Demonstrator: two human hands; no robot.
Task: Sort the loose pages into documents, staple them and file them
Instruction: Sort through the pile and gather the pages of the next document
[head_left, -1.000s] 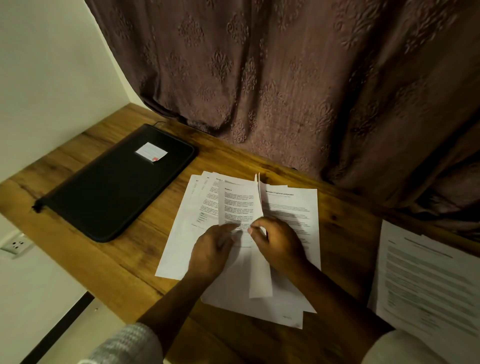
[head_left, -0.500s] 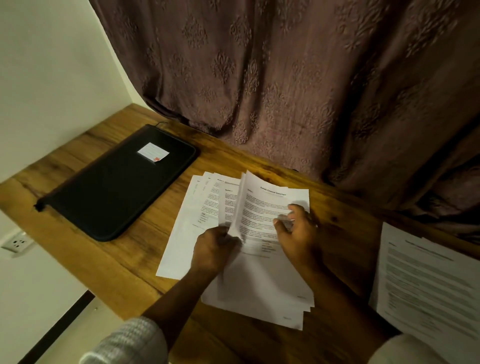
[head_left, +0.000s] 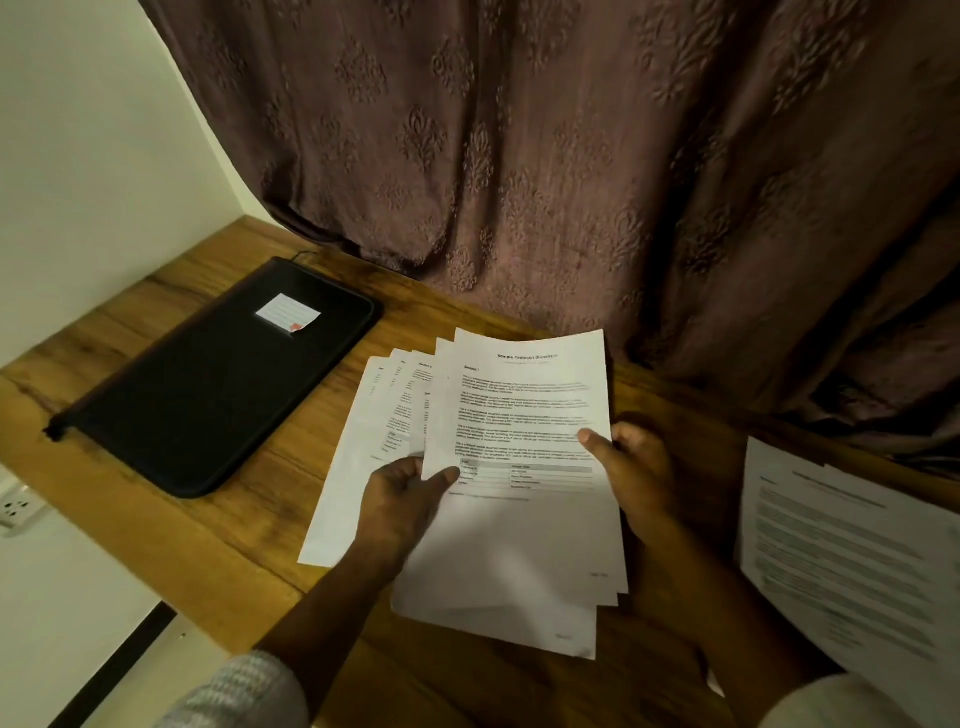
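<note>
A printed page (head_left: 524, 415) headed as a financial statement is being held over the fanned loose pages (head_left: 358, 467) at the middle of the wooden surface (head_left: 234, 530). The left hand (head_left: 400, 499) is pinching its lower left edge and the right hand (head_left: 634, 467) is gripping its right edge, thumb on top. Its long axis is running from near edge to far edge, heading pointing toward the curtain (head_left: 519, 156). Sorting appears to be under way: another pile (head_left: 841, 561) is lying at the right edge, no stapler is showing, and the black zip folder (head_left: 218, 379) toward the far left corner is lying closed.

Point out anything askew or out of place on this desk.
Only the loose pages look untidy: fanned out with misaligned corners beneath the top page that the left hand and right hand grip. No tears or spills show.
</note>
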